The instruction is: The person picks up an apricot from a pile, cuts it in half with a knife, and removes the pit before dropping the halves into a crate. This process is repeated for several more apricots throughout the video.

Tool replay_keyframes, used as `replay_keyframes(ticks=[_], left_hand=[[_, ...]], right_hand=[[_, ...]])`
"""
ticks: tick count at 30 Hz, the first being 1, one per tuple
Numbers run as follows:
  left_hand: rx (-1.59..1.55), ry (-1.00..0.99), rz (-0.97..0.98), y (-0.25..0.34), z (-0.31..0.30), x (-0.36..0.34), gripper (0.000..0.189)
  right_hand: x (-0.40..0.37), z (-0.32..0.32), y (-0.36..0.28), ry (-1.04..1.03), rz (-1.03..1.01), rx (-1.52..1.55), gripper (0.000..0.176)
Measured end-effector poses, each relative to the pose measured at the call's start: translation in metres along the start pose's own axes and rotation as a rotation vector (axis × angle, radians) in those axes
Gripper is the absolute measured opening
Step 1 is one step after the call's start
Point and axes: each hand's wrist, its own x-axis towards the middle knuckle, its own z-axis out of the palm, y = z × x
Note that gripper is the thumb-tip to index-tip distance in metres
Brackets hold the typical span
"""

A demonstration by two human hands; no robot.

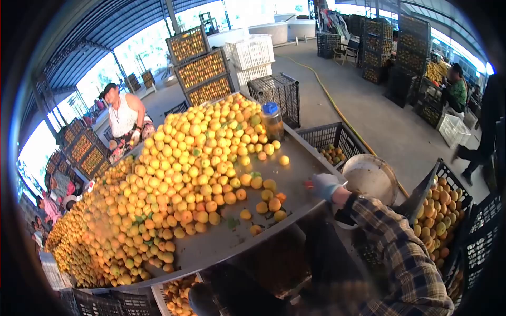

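A big heap of yellow-orange fruit (179, 168) covers a grey metal sorting table (300, 163). A few loose fruits (269, 203) lie near the table's right edge. My right hand (323, 185), in a pale glove with a plaid sleeve behind it, rests at that edge, just right of the loose fruits. A small red thing shows at its fingertips; whether the fingers grip it is unclear. My left hand is out of sight.
A blue-lidded jar (272, 120) stands on the table's far corner. A white bucket (371, 176) and a black crate of fruit (440, 210) sit to my right. Stacked crates (203, 68) stand behind. A person in white (124, 118) works across the table; a yellow hose (337, 108) crosses the floor.
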Motion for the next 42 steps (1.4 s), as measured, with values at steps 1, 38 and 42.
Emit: replay_keyframes(ticks=[1,38,42], left_hand=[[-0.001,0.006,0.015,-0.003,0.002,0.001,0.022],[-0.817,-0.973,-0.457,-0.004,0.135,-0.06,0.048],[-0.803,-0.954,-0.447,-0.005,0.132,-0.064,0.049]], right_hand=[[0.011,-0.001,0.0,-0.116,0.038,-0.085,0.032],[-0.267,0.03,-0.096,-0.433,-0.168,1.589,0.035],[-0.266,0.03,-0.1,-0.302,-0.257,1.351,0.037]])
